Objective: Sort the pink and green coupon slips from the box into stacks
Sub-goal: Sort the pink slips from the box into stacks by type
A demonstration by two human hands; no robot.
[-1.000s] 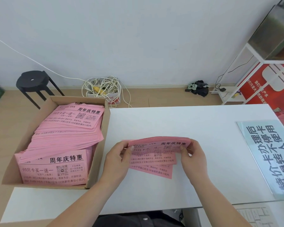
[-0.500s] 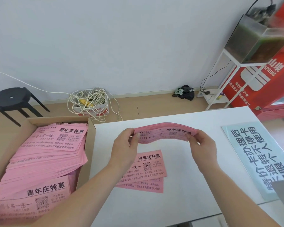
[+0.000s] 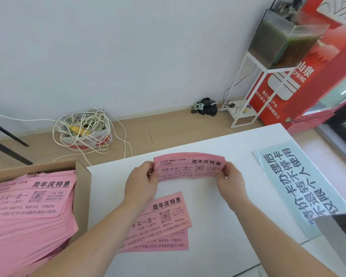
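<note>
A bundle of pink coupon slips (image 3: 190, 166) is held up above the white table (image 3: 218, 226), bowed slightly upward. My left hand (image 3: 141, 182) pinches its left end and my right hand (image 3: 231, 179) pinches its right end. Below the bundle, a few pink slips (image 3: 164, 222) lie flat on the table, partly under my left forearm. At the left stands an open cardboard box (image 3: 82, 176) packed with a tall, slumped pile of pink slips (image 3: 28, 212). No green slips show.
A pale blue printed sign (image 3: 300, 186) lies on the table's right side, with a dark grey object (image 3: 340, 236) at its near corner. On the floor beyond are a tangle of white cord (image 3: 84, 126), a black stool, a white rack and a red machine.
Both hands have lifted the bundle off the table and away from me, leaving a few slips lying flat. The camera has tilted up and swung right, so the box sits lower left.
</note>
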